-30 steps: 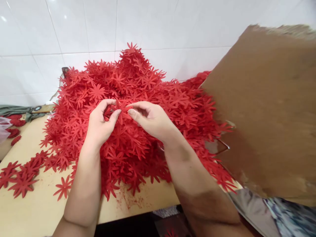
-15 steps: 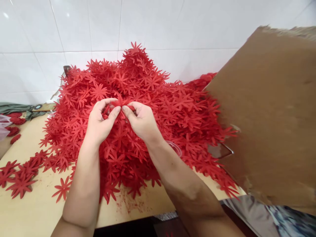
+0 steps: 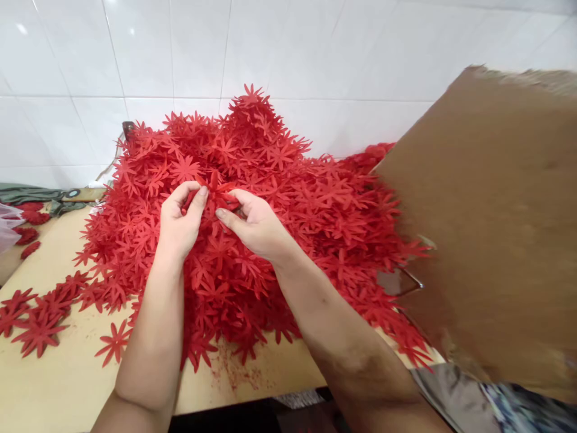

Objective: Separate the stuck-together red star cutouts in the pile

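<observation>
Above the middle of a big heap of red flower cut-outs (image 3: 324,198), both hands work on one red flower cut-out (image 3: 215,187) with narrow petals. My left hand (image 3: 180,222) pinches its left side between thumb and curled fingers. On the other side, my right hand (image 3: 256,225) has its fingers curled at the petals, with the thumb a little below the index finger. Parts of the held piece are hidden behind the fingers and blend into the red heap, so its layers are hard to make out.
A large brown cardboard sheet (image 3: 487,228) leans at the right. Loose flower cut-outs (image 3: 39,331) lie on the pale wooden table (image 3: 67,391) at left, with darker red bundles (image 3: 27,234) and green cloth (image 3: 27,193) behind. White wall tiles (image 3: 315,48) stand behind the heap.
My thumbs, which met on the red flower cut-out, have moved apart. My right thumb has dropped slightly lower, and more of the petals shows between the hands.
</observation>
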`<state>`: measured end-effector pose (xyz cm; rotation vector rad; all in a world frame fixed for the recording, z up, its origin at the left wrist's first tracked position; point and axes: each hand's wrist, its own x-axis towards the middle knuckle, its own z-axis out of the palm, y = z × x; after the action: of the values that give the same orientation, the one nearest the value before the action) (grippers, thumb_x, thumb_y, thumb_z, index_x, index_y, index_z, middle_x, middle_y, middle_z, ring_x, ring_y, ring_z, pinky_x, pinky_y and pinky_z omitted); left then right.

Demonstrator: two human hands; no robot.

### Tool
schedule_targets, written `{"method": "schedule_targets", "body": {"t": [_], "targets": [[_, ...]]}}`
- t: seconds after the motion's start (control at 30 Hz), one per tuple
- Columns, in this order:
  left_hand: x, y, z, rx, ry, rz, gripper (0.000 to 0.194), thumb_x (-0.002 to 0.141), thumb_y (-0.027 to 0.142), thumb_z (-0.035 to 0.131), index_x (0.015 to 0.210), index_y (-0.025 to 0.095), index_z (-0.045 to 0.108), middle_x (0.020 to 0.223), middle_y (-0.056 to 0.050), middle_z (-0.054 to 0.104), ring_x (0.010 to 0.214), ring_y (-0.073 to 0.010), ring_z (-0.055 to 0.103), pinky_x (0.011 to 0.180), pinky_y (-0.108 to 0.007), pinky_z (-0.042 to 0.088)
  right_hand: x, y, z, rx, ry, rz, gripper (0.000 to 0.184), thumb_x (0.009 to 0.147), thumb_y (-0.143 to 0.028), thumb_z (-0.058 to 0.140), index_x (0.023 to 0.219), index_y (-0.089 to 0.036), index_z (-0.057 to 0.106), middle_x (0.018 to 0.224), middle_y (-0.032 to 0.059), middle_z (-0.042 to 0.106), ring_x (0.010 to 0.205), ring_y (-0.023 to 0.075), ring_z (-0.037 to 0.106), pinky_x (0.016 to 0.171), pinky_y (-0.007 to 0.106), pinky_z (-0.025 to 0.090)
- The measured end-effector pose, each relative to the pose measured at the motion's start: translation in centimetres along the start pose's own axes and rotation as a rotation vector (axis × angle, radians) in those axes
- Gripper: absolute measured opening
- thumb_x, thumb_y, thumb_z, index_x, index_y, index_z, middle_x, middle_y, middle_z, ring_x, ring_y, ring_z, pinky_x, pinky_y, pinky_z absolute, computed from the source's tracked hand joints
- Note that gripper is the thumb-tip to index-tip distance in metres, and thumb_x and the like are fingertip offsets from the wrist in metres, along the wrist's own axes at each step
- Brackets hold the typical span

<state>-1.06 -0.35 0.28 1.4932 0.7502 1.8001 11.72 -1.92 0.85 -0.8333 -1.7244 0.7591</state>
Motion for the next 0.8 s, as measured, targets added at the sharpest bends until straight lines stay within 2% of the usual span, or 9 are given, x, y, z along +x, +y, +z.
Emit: {"method": "schedule_targets", "body": {"t": [0.13,0.23,0.3,0.4,0.47,0.53,0.63,0.73,0.8], "targets": [[0.4,0.0,-0.8,-0.1,0.153,-0.053,0.03,0.061,0.039,0.072,0.069,0.018,0.053,0.054,0.007,0.044,0.044,-0.0027,0.036,0.04,-0.015,0.033,0.2,0.3,-0.1,0.033,0.063,0.051,0.008,0.072,-0.02,0.056,0.074,-0.016,0.05,0.067,-0.0018,0.05,0.057,0.0071,0.045,0.055,0.022,0.038],[0.7,0.2,-1.7,-0.146,0.252,-0.073,0.027,0.06,0.032,0.073,0.07,0.018,0.052,0.056,0.008,0.046,0.043,-0.0025,0.038,0.039,-0.014,0.035,0.4,0.5,-0.3,0.07,0.124,0.095,0.013,0.071,-0.026,0.059,0.075,-0.016,0.051,0.061,-0.0032,0.047,0.05,0.0055,0.04,0.048,0.021,0.032],[0.8,0.3,-2.2,-0.121,0.248,-0.07,0.025,0.061,0.029,0.072,0.07,0.018,0.052,0.057,0.007,0.046,0.044,-0.0025,0.039,0.04,-0.014,0.035,0.5,0.5,-0.3,0.051,0.158,0.08,0.023,0.072,-0.036,0.061,0.07,-0.017,0.05,0.056,-0.0048,0.041,0.047,0.0044,0.033,0.045,0.021,0.026],[0.8,0.3,-2.4,-0.062,0.176,-0.052,0.02,0.063,0.027,0.07,0.07,0.018,0.054,0.056,0.007,0.045,0.047,-0.0034,0.039,0.043,-0.015,0.035,0.6,0.2,-0.3,-0.026,0.182,0.036,0.045,0.072,-0.056,0.057,0.056,-0.018,0.039,0.049,-0.0063,0.029,0.046,0.0036,0.024,0.044,0.023,0.019],[0.6,0.3,-2.2,-0.036,0.137,-0.028,0.017,0.065,0.026,0.068,0.07,0.018,0.055,0.057,0.006,0.046,0.049,-0.004,0.04,0.046,-0.016,0.035,0.6,-0.1,-0.3,-0.04,0.187,0.008,0.053,0.072,-0.064,0.053,0.053,-0.019,0.032,0.05,-0.0063,0.024,0.047,0.0033,0.022,0.045,0.023,0.019],[0.5,0.3,-1.9,-0.019,0.115,-0.007,0.015,0.065,0.024,0.067,0.071,0.017,0.055,0.059,0.005,0.048,0.052,-0.0043,0.041,0.049,-0.016,0.036,0.6,-0.3,-0.3,-0.01,0.206,-0.013,0.054,0.07,-0.066,0.053,0.053,-0.018,0.033,0.051,-0.006,0.025,0.048,0.0032,0.023,0.046,0.023,0.021],[0.3,0.5,-1.6,-0.003,0.098,0.004,0.015,0.063,0.02,0.067,0.073,0.017,0.056,0.065,0.004,0.052,0.056,-0.0044,0.044,0.053,-0.016,0.038,0.8,-0.5,-0.5,0.083,0.247,0.021,0.046,0.067,-0.057,0.062,0.058,-0.018,0.041,0.052,-0.0059,0.035,0.046,0.0033,0.032,0.045,0.022,0.027],[0.1,0.6,-1.4,-0.005,0.093,-0.019,0.017,0.062,0.018,0.067,0.076,0.016,0.057,0.069,0.003,0.056,0.059,-0.0046,0.047,0.056,-0.016,0.039,1.2,-0.8,-0.6,0.189,0.188,0.175,0.029,0.069,-0.037,0.066,0.07,-0.019,0.043,0.053,-0.0059,0.048,0.042,0.0063,0.044,0.041,0.021,0.034],[0.0,0.7,-1.3,-0.025,0.085,-0.036,0.018,0.062,0.017,0.068,0.077,0.016,0.058,0.068,0.003,0.056,0.058,-0.0046,0.046,0.057,-0.016,0.039,1.4,-1.2,-0.5,0.216,0.146,0.274,0.016,0.072,-0.02,0.06,0.076,-0.02,0.044,0.052,-0.0078,0.047,0.037,0.0066,0.044,0.037,0.02,0.032]]}}
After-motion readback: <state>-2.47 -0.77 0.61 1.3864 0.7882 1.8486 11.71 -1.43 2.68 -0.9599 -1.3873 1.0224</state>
